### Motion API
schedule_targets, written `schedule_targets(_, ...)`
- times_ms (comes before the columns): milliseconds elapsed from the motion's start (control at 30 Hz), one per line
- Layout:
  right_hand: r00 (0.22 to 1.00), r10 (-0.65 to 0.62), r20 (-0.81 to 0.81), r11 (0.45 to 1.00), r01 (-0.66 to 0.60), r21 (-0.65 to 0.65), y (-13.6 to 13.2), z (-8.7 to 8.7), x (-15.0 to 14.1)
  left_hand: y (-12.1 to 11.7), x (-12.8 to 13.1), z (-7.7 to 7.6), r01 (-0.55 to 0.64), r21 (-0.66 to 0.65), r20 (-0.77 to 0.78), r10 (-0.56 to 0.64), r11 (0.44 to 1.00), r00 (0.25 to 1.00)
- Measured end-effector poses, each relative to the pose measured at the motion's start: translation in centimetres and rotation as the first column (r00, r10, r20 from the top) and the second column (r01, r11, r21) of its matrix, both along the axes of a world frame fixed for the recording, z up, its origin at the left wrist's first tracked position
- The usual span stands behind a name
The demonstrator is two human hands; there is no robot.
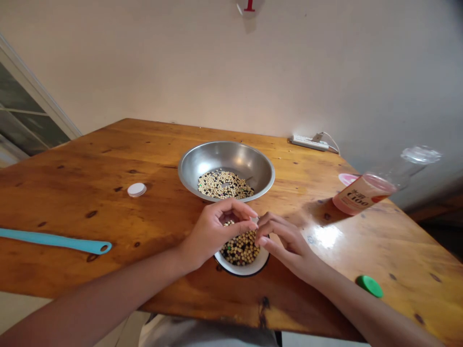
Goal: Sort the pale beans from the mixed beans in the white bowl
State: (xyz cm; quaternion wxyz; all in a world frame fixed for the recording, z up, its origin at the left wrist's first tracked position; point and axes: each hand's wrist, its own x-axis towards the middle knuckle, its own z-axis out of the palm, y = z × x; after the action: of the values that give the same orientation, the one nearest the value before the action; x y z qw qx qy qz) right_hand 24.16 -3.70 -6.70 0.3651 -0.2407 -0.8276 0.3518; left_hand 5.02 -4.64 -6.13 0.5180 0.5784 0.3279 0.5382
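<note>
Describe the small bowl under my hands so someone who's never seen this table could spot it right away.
On the wooden table, find the wide metal basin holding beans. On its near side, beneath the left hand and right hand, sits the small bowl, also holding beans. Its white inside and dark rim set it apart from the shiny basin.

White bowl (257, 264), dark-rimmed and upright on the wooden table (152, 217), loose pale and black beans (241, 249) inside.
</note>
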Motion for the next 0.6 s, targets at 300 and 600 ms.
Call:
schedule_targets(300, 0.995, 0.093, -0.047, 0.99, -0.097, -0.105, -0.06, 0.03, 0.49, -0.16, 0.36, -0.27, 0.017, 0.032, 0.147, -0.021, 0.999, 0.989)
schedule_targets(600, 0.994, 0.096, -0.059, 0.981, -0.104, -0.161, 0.06, -0.02, 0.66, -0.23, 0.2, -0.47, 0.062, 0.029, 0.126, -0.065, 0.998, 0.99)
